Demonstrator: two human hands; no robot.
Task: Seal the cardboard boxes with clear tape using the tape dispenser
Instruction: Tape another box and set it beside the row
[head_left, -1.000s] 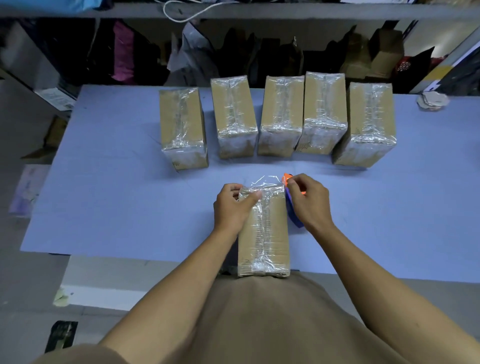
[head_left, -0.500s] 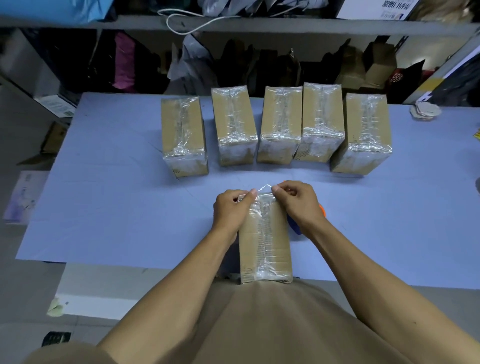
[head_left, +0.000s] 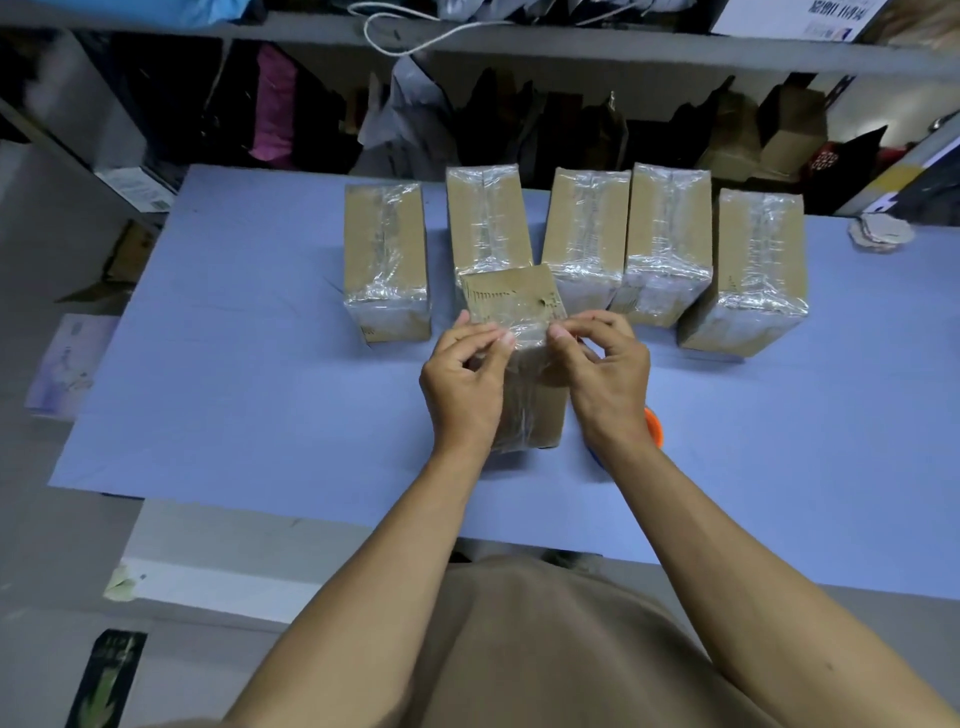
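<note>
Cardboard box (head_left: 511, 312) in work stands tipped up on the blue surface (head_left: 234, 389), close in front of the person, with its upper end face turned toward the camera. The left hand (head_left: 462, 384) and right hand (head_left: 605, 374) both pinch the loose clear tape at the near edge of that face, fingers (head_left: 501, 338) curled on the film from either side. To finish well, I would draw the tape taut, fold it flat over the edge, then rub outward so no wrinkle lifts. Five taped boxes (head_left: 667, 244) sit in a row at 12 o'clock. The tape dispenser (head_left: 654, 426), an orange sliver at 4 o'clock of the box, lies mostly hidden behind the right wrist.
</note>
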